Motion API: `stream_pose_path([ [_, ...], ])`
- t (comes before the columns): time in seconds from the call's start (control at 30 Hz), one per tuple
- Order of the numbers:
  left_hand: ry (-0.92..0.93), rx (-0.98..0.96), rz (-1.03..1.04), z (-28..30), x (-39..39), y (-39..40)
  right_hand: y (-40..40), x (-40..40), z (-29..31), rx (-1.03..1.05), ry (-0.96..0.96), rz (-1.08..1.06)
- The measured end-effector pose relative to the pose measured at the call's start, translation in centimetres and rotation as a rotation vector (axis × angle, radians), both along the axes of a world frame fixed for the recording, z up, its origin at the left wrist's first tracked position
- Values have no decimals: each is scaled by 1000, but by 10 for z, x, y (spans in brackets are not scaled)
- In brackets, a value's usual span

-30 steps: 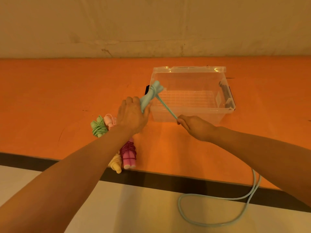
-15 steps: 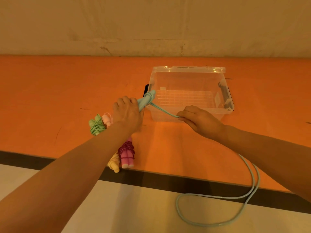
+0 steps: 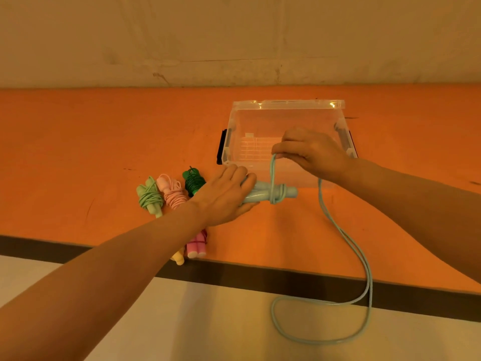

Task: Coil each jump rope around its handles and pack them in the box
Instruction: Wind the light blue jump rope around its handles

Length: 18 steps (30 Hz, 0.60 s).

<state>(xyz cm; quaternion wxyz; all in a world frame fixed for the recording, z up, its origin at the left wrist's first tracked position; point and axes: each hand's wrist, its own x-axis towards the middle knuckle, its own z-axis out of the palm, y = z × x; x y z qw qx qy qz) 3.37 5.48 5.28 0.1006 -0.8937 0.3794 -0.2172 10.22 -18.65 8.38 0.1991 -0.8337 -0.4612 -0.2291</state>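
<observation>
My left hand grips the pale blue handles of a jump rope, held level just in front of the clear plastic box. A few turns of blue cord wrap the handles. My right hand pinches the blue cord above the handles, over the box's near wall. The rest of the cord trails off the table edge in a doubled loop. The box holds no ropes.
Coiled ropes lie left of my hand on the orange table: light green, pale pink, dark green. A magenta one and a yellow one sit at the table's front edge under my left forearm.
The handles swung from pointing up-right to lying level. My right hand rose from the table over the box's near wall, carrying the cord up round the handles.
</observation>
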Motion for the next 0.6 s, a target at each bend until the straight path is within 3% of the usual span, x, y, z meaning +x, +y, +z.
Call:
stream_pose_path([
  [0.5,76,-241,-45,21,-1,19,-24,-5,-22,-120,401,-131],
  [0.6,89,-277,-144,30,-2,18,-23,-6,-20,-154,463,-123],
])
